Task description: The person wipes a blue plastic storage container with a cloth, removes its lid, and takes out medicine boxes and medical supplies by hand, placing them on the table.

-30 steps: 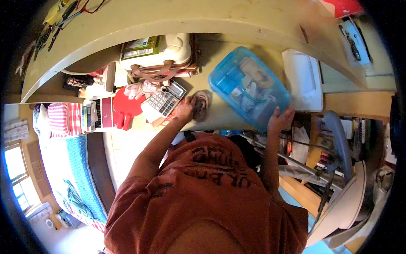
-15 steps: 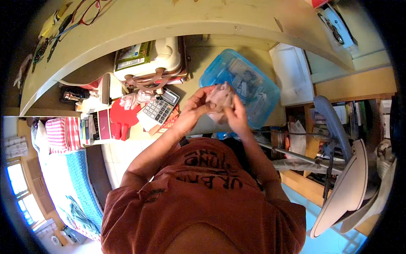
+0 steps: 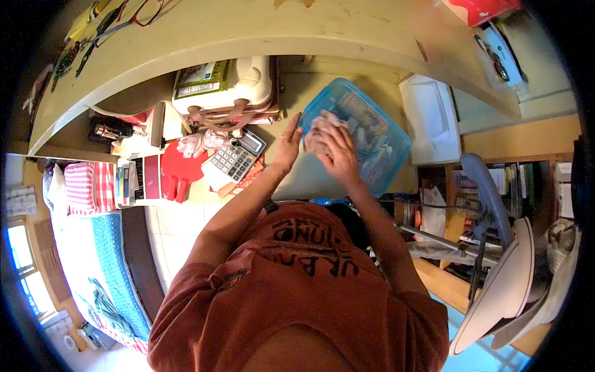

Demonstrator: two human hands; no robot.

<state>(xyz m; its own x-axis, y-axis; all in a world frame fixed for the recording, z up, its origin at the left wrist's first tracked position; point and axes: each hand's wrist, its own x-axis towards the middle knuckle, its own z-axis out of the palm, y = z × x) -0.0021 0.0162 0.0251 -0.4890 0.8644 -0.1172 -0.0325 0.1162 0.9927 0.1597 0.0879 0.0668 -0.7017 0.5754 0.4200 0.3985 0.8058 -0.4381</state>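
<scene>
My right hand is closed round a crumpled, pale pinkish cloth, held in front of the near left side of a translucent blue plastic bin. Most of the cloth's lower part is covered by my fingers. Just left of it, my left hand has its fingers stretched out and nothing in it. Papers and small packets show inside the bin. Nearest my left hand on the other side lies a grey calculator, resting on red and white papers. Another pinkish cloth lies beside the calculator.
A cream case with a green packet stands behind the calculator. Above runs a curved shelf edge with glasses on it. A white box stands right of the bin. A chair is on my right, a bed on my left.
My left hand has let go of the cloth and opened beside it. The cloth is now bunched up in my right hand alone.
</scene>
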